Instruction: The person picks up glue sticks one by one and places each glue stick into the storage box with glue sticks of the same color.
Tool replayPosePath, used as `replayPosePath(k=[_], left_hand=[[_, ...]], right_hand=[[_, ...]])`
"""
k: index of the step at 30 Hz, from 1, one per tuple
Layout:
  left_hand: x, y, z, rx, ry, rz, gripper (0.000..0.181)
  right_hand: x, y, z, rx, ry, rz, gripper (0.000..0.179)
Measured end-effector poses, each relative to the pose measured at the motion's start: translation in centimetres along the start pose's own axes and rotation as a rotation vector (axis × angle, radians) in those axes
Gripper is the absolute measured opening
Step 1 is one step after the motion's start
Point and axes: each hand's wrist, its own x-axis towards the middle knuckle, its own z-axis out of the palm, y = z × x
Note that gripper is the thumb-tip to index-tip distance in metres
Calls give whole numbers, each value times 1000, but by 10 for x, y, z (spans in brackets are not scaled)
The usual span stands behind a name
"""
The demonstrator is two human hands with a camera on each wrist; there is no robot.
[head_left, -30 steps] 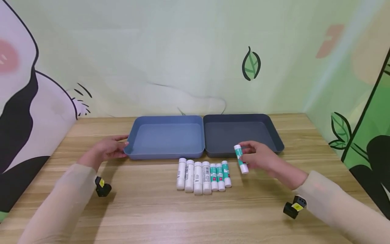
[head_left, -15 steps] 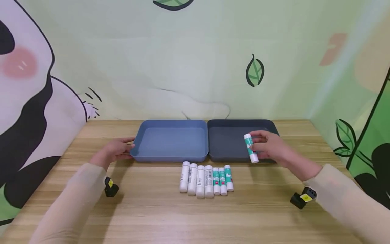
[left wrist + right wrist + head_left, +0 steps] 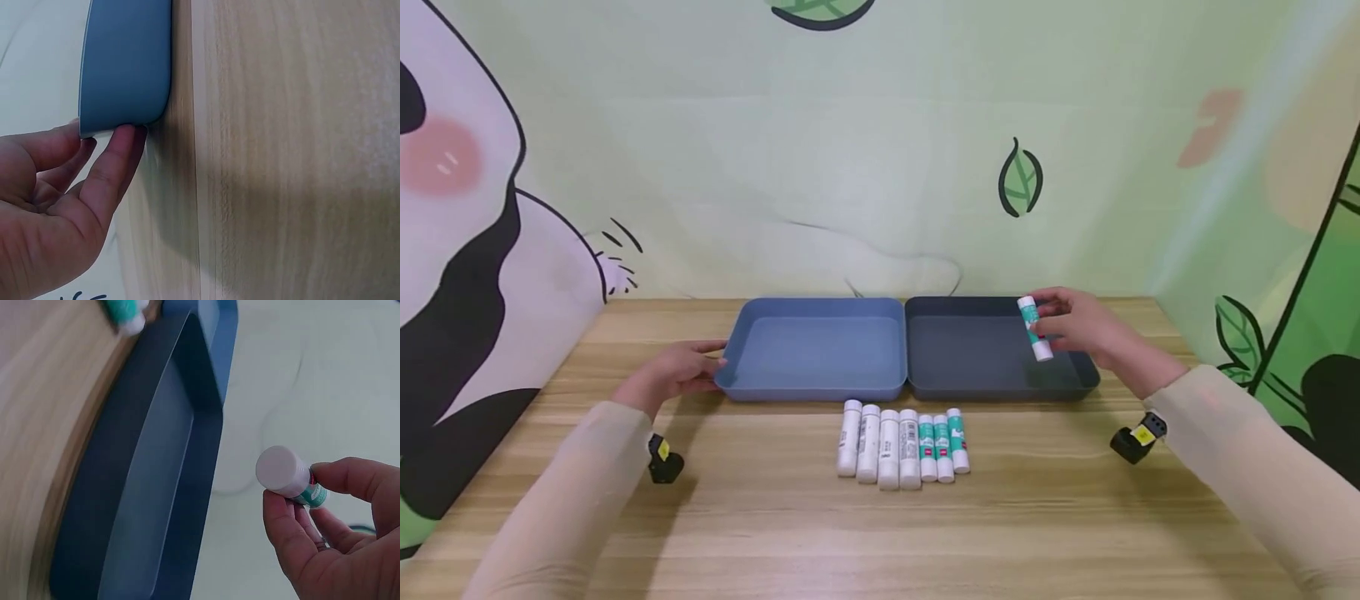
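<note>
My right hand [image 3: 1078,325] pinches a green-and-white glue stick [image 3: 1030,317] between thumb and fingers, holding it tilted above the dark grey tray [image 3: 1000,385]. In the right wrist view one white end of the glue stick [image 3: 277,470] faces the camera. At the left, my left hand [image 3: 677,371] touches the outer end of the blue tray [image 3: 812,390]; its fingertips [image 3: 125,132] rest against the tray wall in the left wrist view. On the table before the trays lies a row of white tubes [image 3: 889,450] and smaller green glue sticks [image 3: 942,450].
The two trays stand side by side with their ends meeting, near the back of the wooden table [image 3: 790,533]. A wall with a printed cartoon backdrop [image 3: 850,167] rises behind the table.
My right hand has carried the glue stick up and away from the row, from the dark tray's front edge to above its right part. The left hand stays at the blue tray.
</note>
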Motion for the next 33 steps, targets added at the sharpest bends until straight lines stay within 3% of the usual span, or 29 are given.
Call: replayPosePath(k=[7, 23, 33], left_hand=[[-4, -1, -5, 60, -11, -3, 66], [0, 2, -12, 85, -42, -30, 70], [6, 5, -9, 87, -74, -9, 71]], right_hand=[[17, 6, -4, -138, 53, 4, 61], [42, 19, -5, -424, 96, -61, 59], [48, 28, -15, -498, 103, 25, 57]])
